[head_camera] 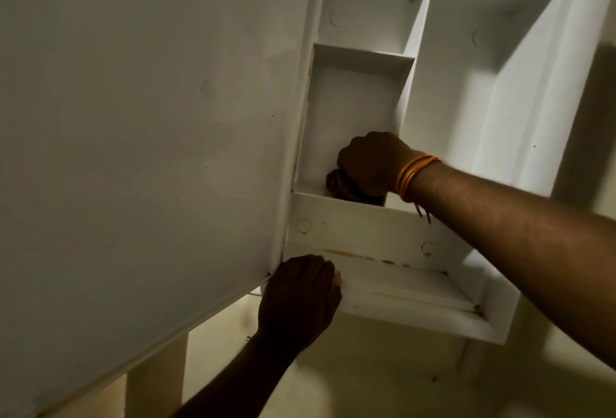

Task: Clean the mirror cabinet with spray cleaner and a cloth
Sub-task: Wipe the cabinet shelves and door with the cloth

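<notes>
Wiping the inside of the mirror cabinet (366, 227) looks to be the step in hand. The right hand (373, 164) reaches into the small compartment at the cabinet's lower left. Its fingers are bunched around a dark reddish cloth (335, 184), pressed onto the compartment floor near the front lip. Only a fold of the cloth shows, at 8 o'clock from the knuckles. Orange threads (415, 172) circle that wrist.

The left hand (300, 294) sits at 6 o'clock from the right one, below the compartment. Its fingers are curled onto the lower ledge (400, 284), just beside the bottom corner of the open door (150, 117), apparently to steady things. The door swings out toward 9 o'clock and fills the left of the view. No spray cleaner is in view.

The job seems partway. The compartment at 12 o'clock above the right hand and the tall bay at 2 o'clock look white and bare, while a brownish streak (353, 255) runs along the back of the lower ledge, at 5 o'clock from the cloth.

The next move probably calls for sweeping the cloth into the compartment's back corners. After that it would be lifted over the front lip and brought down to the streak, which may want firmer pressure or fresh spray. The left hand would need to shift aside to give room along the ledge.
</notes>
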`<state>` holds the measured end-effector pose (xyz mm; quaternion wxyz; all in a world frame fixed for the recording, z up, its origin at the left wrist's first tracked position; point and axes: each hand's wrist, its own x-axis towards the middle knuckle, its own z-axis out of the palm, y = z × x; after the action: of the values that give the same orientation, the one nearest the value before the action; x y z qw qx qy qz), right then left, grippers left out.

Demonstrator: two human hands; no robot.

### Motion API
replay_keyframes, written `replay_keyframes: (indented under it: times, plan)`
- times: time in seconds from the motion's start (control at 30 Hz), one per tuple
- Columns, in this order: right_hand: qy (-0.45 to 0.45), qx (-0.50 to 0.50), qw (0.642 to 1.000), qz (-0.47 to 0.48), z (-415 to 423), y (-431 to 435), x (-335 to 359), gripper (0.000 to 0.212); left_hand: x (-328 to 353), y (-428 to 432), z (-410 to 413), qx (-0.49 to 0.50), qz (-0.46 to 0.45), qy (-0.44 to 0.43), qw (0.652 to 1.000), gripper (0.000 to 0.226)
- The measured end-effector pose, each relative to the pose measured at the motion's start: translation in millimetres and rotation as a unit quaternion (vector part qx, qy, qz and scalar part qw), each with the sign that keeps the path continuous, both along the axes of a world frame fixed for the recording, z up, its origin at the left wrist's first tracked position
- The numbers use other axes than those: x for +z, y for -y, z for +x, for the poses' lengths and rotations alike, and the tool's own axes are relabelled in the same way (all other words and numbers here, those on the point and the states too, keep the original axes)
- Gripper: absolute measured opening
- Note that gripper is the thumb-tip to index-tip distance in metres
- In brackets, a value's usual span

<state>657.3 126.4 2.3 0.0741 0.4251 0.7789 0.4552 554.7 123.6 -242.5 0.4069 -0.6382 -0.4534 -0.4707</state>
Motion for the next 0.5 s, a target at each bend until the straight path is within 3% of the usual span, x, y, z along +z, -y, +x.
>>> replay_keyframes:
  times: [0.17,0.27,0.33,0.4,0.5]
  plan:
    - [0.048,-0.075,0.984,-0.154,-20,16,36,0.013,0,2,-1,0.006,0.01,0.001,1.0,0.026]
    - [0.024,-0.08,0.98,-0.181,-20,30,60,0.024,0,0,1,0.009,0.013,0.0,1.0,0.026]
    - [-0.023,-0.042,0.989,-0.138,-17,30,70,0.028,-1,-1,1,0.007,0.01,0.002,1.0,0.025]
    - [-0.051,0.01,0.998,-0.021,-13,30,66,0.023,0,-2,2,0.003,0.008,0.005,1.0,0.026]
    - [-0.009,0.057,0.993,0.102,-3,20,34,0.023,0,0,1,-0.001,0.006,0.007,1.0,0.026]
